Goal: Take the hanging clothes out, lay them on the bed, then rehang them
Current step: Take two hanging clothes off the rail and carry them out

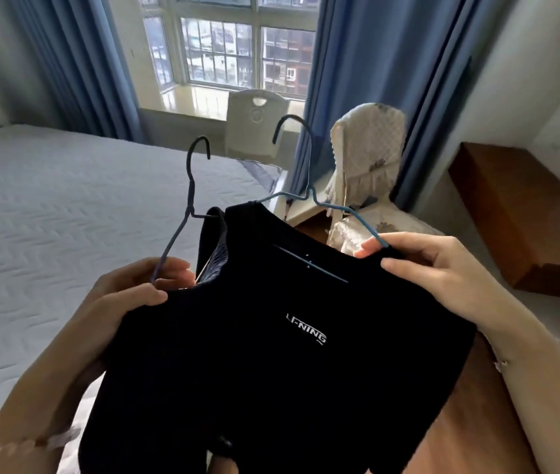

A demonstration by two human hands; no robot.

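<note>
left hand: fingers closed on purple hanger arm and black shirt shoulder | right hand: pinching blue hanger end and the shirt's other shoulder | shirt: held up in the air, right of the bed edge | bed surface bare left of shirt

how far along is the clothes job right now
Early to middle, judging by this view. Done: the dark garments are out and off any rail. In hand: the left hand grips the purple hanger and the right hand the blue hanger carrying the black top. Left: the bed shows no clothes yet, so laying down and rehanging remain.
</note>
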